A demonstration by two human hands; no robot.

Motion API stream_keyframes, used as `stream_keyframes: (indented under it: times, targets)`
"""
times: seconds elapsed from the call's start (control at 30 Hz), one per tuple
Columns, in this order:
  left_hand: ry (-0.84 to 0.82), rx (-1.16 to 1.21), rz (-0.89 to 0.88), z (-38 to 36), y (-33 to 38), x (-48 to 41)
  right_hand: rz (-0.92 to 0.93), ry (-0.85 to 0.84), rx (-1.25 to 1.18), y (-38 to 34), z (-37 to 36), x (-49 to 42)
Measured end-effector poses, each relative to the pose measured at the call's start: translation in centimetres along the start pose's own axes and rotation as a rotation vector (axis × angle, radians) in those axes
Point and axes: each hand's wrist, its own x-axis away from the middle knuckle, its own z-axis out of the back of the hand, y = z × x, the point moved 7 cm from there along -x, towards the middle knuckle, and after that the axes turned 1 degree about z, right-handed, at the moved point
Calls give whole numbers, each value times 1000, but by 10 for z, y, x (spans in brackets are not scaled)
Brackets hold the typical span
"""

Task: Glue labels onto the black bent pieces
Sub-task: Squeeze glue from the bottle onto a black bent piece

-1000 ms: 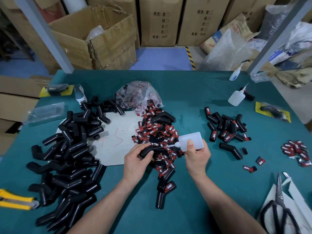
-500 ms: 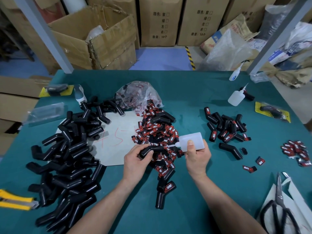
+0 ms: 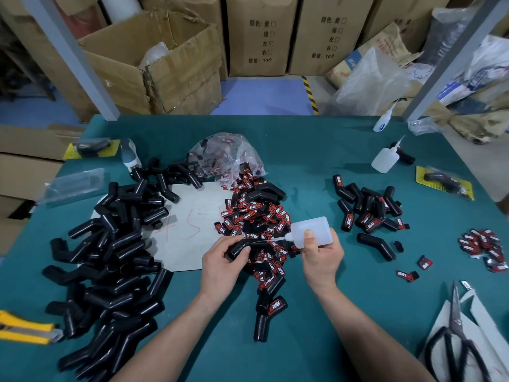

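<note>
**Glue on one piece, a large heap left to label**

The left hand is curled round one black bent piece, holding it just above the near edge of the label pile at the middle of the table. The right hand grips a white glue bottle lying on its side, thumb pressed on its belly, with the thin nozzle pointing left at the held piece. Whether the tip touches the piece is too fine to tell, and I see no label on the piece.

By my reckoning the job is in its early part. A small group of labelled pieces lies to the right, and one more labelled piece sits just in front of the hands. The heap of bare pieces on the left is far larger. Labels are plentiful, both in the pile and in the clear bag behind it.

The pieces are short, glossy black tubes bent at a shallow angle and open at the ends. The labels are small red and black tabs with white lettering, and each finished piece has one stuck on one leg of the tube
</note>
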Motion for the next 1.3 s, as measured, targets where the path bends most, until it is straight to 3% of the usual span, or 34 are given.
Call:
stream_keyframes:
  times: [0.47, 0.73, 1.3]
  targets:
    - [-6, -6, -11, 1, 1, 0, -37, 45, -29, 1, 8, -2]
    - [-4, 4, 23, 1, 2, 0, -124, 39, -211, 4, 3, -2]
    - [8, 5, 20, 2, 0, 0, -37, 63, -39, 3, 9, 0]
